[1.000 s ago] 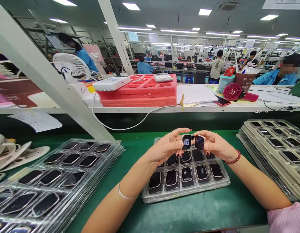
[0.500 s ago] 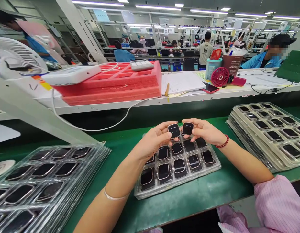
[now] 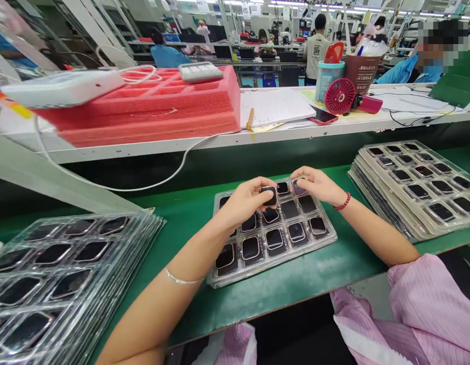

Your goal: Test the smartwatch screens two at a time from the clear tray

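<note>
A square smartwatch body (image 3: 270, 196) with a dark face is pinched between the thumb and fingers of my left hand (image 3: 250, 199), above the clear plastic tray (image 3: 273, 260). My right hand (image 3: 317, 184) grips a second watch body (image 3: 297, 186) over the tray's far right corner; whether it touches the tray I cannot tell. Rows of similar dark-faced watch bodies sit in the tray's pockets. One pocket (image 3: 289, 210) in the middle shows no pale watch rim. My left forearm and hand hide part of the tray's left side.
Stacked trays of watch bodies stand at the left (image 3: 78, 263) and at the right (image 3: 417, 187). Above the green bench (image 3: 295, 281), a white shelf (image 3: 215, 144) holds red foam (image 3: 151, 119), papers, a phone, a small pink fan (image 3: 340, 96) and cups. A white cable (image 3: 154, 186) hangs below it.
My hands have moved apart: the right one has carried its watch to the tray's far right corner, while the left still holds its watch above the tray. The camera view has tipped downward.
</note>
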{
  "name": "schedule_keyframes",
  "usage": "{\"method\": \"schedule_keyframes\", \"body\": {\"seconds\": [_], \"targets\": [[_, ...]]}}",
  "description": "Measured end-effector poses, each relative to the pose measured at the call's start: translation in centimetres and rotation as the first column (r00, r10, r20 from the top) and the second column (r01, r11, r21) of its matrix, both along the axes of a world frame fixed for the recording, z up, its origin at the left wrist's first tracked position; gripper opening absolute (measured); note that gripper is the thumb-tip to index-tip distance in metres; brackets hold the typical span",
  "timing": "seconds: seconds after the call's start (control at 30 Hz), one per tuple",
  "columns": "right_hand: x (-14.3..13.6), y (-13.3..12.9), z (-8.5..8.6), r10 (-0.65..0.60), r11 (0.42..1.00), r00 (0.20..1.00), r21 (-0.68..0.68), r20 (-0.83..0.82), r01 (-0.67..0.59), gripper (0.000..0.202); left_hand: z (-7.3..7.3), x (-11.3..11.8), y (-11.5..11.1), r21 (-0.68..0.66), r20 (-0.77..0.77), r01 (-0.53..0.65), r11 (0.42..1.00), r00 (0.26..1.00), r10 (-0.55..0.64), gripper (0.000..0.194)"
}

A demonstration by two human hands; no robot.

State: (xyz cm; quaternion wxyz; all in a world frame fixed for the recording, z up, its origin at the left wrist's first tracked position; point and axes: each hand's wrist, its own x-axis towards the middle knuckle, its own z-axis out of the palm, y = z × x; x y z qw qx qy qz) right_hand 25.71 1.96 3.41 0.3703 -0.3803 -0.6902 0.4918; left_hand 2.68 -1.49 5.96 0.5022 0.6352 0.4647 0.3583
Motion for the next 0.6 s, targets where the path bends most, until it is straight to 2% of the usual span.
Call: {"method": "schedule_keyframes", "body": {"seconds": [0.07,0.17,0.23,0.3,0.37,0.43,0.5,0.57,0.6], "targets": [[1.2,-0.1,-1.4,-0.146,0.980,0.979,0.157,0.144,0.123,0.009,-1.1,1.3,0.9,0.075,-0.146,0.013,0.997,0.989,-0.002,0.022],[2.4,-0.8,-3.7,-0.307,0.904,0.879,0.399,0.366,0.150,0.004,-3.1,3.4,1.7,0.296,-0.439,0.115,0.948,0.898,0.028,0.013],[2.7,-1.6,-4.5,-0.381,0.867,0.802,0.478,0.460,0.138,0.012,-4.1,4.1,1.8,0.406,-0.581,0.203,0.891,0.810,0.081,0.016],[2.5,-3.0,-3.8,-0.409,0.851,0.775,0.509,0.482,0.133,0.028,-4.6,3.6,1.5,0.453,-0.637,0.239,0.859,0.761,0.125,0.030],[1.9,-5.4,-1.3,-0.326,0.850,0.833,0.524,0.447,0.051,0.036,-4.2,1.9,0.9,0.472,-0.656,0.236,0.850,0.738,0.159,0.046],[1.2,-8.8,2.5,-0.013,0.844,0.915,0.495,0.402,-0.206,0.041,-3.3,-0.9,-0.1,0.496,-0.673,0.242,0.834,0.714,0.193,0.048],[0.7,-12.7,6.3,0.269,0.795,0.889,0.435,0.370,-0.422,0.047,-2.2,-4.1,-1.7,0.476,-0.706,0.280,0.834,0.686,0.173,0.043],[0.6,-16.3,8.7,0.405,0.754,0.859,0.417,0.312,-0.507,0.049,-1.4,-7.0,-3.8,0.442,-0.739,0.301,0.845,0.656,0.153,0.038],[0.8,-17.7,9.2,0.434,0.761,0.861,0.403,0.267,-0.508,0.053,-1.1,-8.1,-5.0,0.430,-0.750,0.297,0.852,0.643,0.155,0.036]]}}
